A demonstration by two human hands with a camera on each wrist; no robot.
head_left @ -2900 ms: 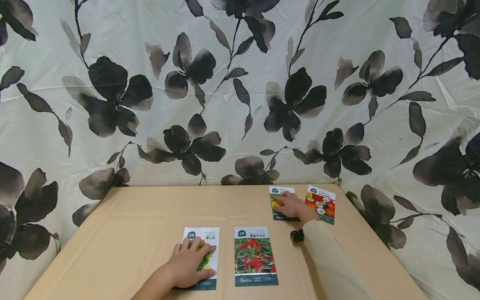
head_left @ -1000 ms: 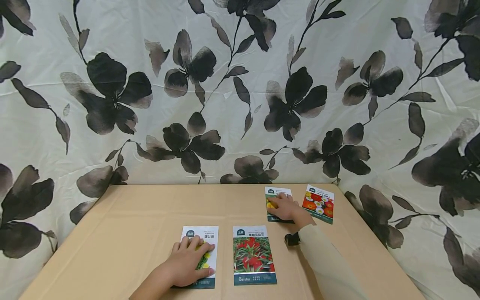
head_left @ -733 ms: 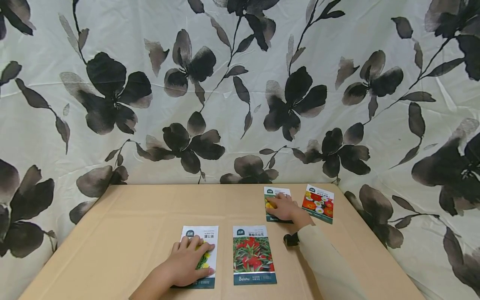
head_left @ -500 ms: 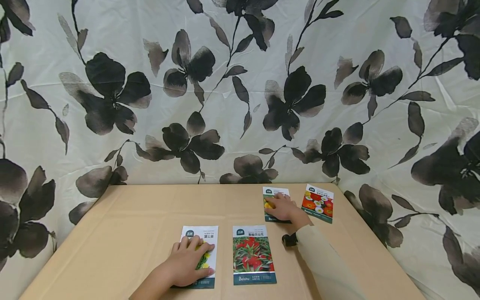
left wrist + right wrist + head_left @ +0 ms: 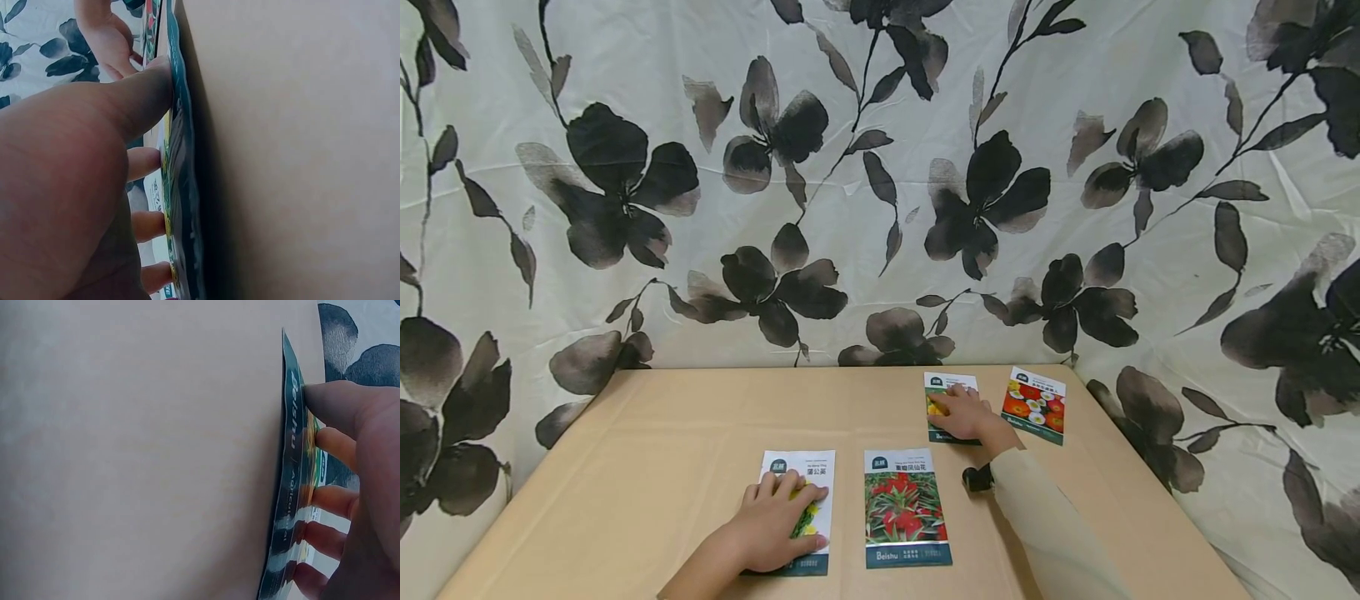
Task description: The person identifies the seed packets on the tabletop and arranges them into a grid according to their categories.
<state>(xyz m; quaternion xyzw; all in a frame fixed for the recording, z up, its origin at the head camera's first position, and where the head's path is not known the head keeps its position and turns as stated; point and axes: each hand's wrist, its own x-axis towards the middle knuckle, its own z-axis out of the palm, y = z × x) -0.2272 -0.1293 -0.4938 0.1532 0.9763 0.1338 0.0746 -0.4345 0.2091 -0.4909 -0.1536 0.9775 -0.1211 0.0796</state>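
Observation:
In the head view, my left hand (image 5: 778, 521) lies with spread fingers on a seed packet (image 5: 822, 525) with yellow flowers, near the front. Its thumb and fingertips press the packet's face in the left wrist view, where the dark lower edge (image 5: 187, 187) stands slightly off the table. My right hand (image 5: 966, 414) reaches to the back and rests its fingertips on another packet (image 5: 933, 383) with a yellow-orange picture, partly covered by the hand. Up close, the right wrist view shows its thumb and fingers spread along that packet's face, beside the dark "Beishu" band (image 5: 289, 469).
A packet with red flowers (image 5: 906, 508) lies right of the left hand's packet. Another with red, orange and white flowers (image 5: 1036, 406) lies tilted at the back right. The tan table (image 5: 662, 450) ends at a flower-patterned cloth (image 5: 880, 183).
The right hand's packet has slid a little to the left under the fingers, widening the gap to the tilted packet. My left hand stays in place on its packet.

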